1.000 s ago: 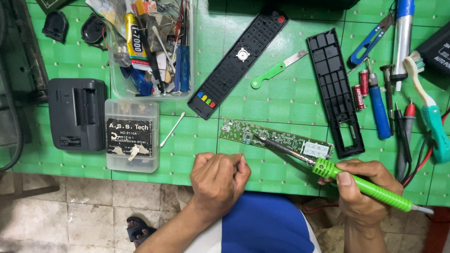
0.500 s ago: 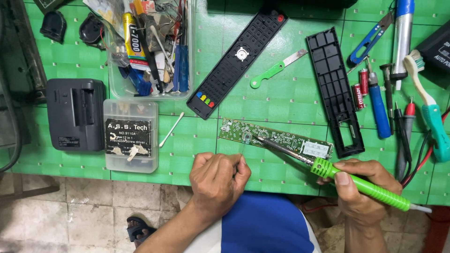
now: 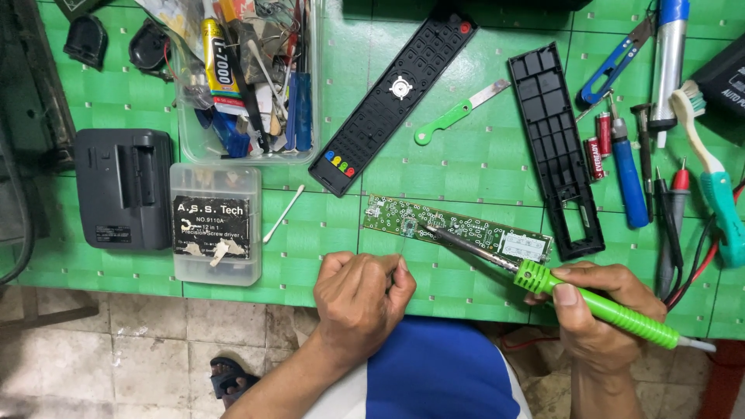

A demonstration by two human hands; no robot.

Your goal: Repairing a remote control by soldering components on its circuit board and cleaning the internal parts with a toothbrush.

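I judge soldering in hand: my right hand point(image 3: 601, 318) grips one green soldering iron point(image 3: 597, 304), its tip resting on one circuit board point(image 3: 458, 227) lying flat on the green table point(image 3: 466, 167). My left hand point(image 3: 361, 299) rests curled shut just beside the board, contents unseen. One remote front point(image 3: 392, 101) and one back shell point(image 3: 555, 147) lie apart. Next calls for a steady tip.
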